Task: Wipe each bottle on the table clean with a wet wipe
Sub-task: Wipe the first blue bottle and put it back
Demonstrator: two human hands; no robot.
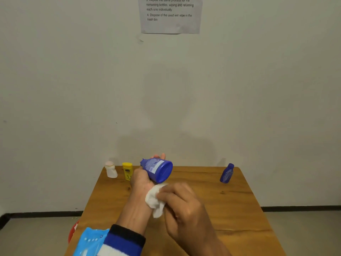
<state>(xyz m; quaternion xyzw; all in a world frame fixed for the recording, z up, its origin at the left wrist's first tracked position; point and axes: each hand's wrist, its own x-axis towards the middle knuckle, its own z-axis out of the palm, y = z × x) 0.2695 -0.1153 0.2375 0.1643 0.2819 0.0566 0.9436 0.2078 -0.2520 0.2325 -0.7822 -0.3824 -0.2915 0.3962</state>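
Left hand (141, 179) grips a large blue bottle (156, 169) above the far half of the wooden table (230, 209), fingers wrapped around the body with fingertips (159, 156) visible past its far side. Bottle orientation: tipped on its side, flat base toward the camera, cap toward the far left, printed label facing up. Right hand (181, 206) is closed on a crumpled white wet wipe (155, 199), pinching it between thumb and fingers; the wipe sits just below the bottle's base and lies against the left wrist. Whether the wipe touches the bottle cannot be determined. Three further bottles stand on the table along its far edge: a white bottle (111, 169) at the far left corner, a yellow bottle (127, 170) just beside it and partly behind the left hand, and a small blue bottle (227, 173) well apart near the far right corner. A light blue wipes pack (90, 241) lies at the near left edge, partly covered by the striped sleeve cuff (125, 241) of the left arm. A red object (72, 231) shows below the table's left edge; its identity is unclear. A printed instruction sheet (169, 14) is fixed to the wall (73, 80) above.
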